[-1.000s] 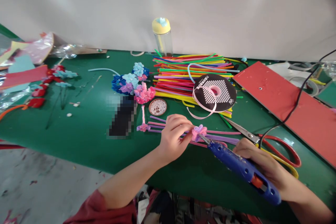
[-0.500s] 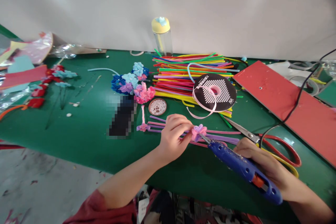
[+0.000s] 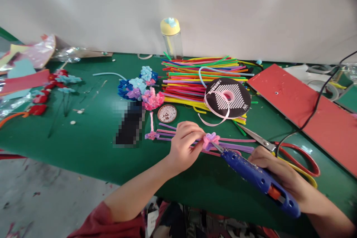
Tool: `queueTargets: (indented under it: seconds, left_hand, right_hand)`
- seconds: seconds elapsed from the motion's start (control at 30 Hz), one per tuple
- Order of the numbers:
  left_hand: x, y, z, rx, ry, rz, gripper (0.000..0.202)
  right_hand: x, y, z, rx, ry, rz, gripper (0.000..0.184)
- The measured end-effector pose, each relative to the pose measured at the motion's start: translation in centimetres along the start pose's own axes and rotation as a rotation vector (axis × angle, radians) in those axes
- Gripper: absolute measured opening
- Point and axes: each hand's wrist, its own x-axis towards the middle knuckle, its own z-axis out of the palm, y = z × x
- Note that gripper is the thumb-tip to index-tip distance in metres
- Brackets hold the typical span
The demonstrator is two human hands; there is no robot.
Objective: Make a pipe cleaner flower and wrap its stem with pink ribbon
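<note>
My left hand (image 3: 184,144) is closed in a pinch on a small pink and purple pipe-cleaner flower (image 3: 210,140), held just above the green table (image 3: 92,137). My right hand (image 3: 275,173) grips a blue glue gun (image 3: 258,179), whose metal tip touches the flower from the right. Loose pink and purple pipe cleaners (image 3: 237,145) lie on the table under both hands. Another small pink flower (image 3: 152,135) lies left of my left hand.
A pile of coloured pipe cleaners (image 3: 195,78) lies behind, with a black ribbon spool (image 3: 228,97) on it. Finished flowers (image 3: 142,89), a round tin (image 3: 167,113), red-handled scissors (image 3: 284,148), a red board (image 3: 304,111), a yellow-capped bottle (image 3: 172,37) and a black cable (image 3: 318,100) surround them.
</note>
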Motion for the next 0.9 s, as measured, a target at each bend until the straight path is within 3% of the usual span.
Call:
queueTargets:
  seconds: [0.9]
  left_hand:
    - [-0.43, -0.31, 0.17, -0.066, -0.075, 0.004, 0.015]
  right_hand:
    - [0.16, -0.29, -0.35, -0.018, -0.048, -0.005, 0.027]
